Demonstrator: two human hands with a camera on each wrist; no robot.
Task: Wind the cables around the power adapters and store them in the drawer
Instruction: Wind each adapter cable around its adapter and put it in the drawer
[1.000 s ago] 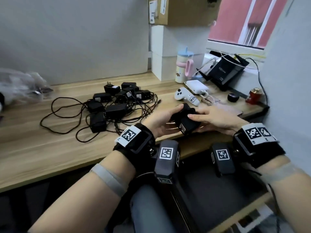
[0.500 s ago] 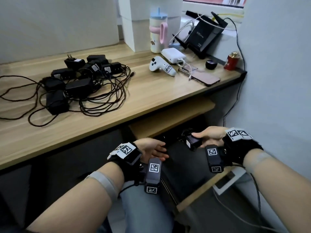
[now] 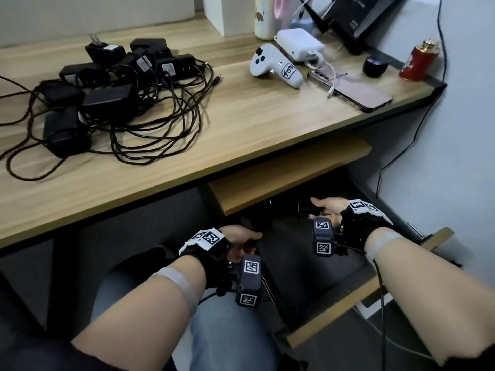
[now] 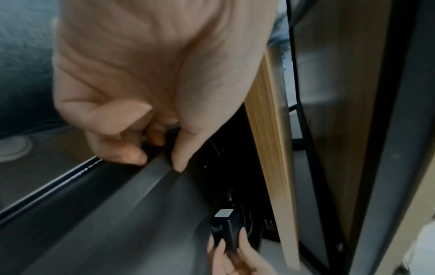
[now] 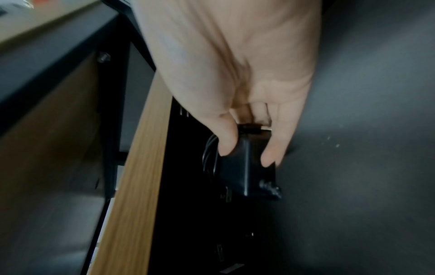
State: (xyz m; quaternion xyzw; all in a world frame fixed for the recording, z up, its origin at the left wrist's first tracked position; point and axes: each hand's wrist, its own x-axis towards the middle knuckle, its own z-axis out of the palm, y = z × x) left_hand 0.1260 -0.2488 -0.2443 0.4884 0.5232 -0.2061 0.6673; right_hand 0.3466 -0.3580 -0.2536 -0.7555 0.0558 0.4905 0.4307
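Observation:
My right hand (image 3: 313, 208) reaches deep into the open dark drawer (image 3: 348, 306) below the desk and grips a black power adapter (image 5: 244, 167) with its cable wound round it, thumb on one side and fingers on the other. The same adapter (image 4: 226, 228) shows in the left wrist view, close to the drawer's back. More dark adapters lie behind it, hard to make out. My left hand (image 3: 249, 238) sits at the drawer's left wall with loosely curled fingers (image 4: 132, 156) and holds nothing. A tangled pile of black adapters and cables (image 3: 107, 95) lies on the desk at the left.
A wooden shelf (image 3: 289, 172) juts out just above the drawer's back. On the desk (image 3: 241, 135) at the right lie a white controller (image 3: 273, 66), a phone (image 3: 356, 92), a white power bank (image 3: 300, 44) and a red can (image 3: 419, 62). A wall stands close on the right.
My right hand has carried the wound adapter from above the desk down into the drawer and further towards its back. The left hand let go of it and dropped to the drawer's left side.

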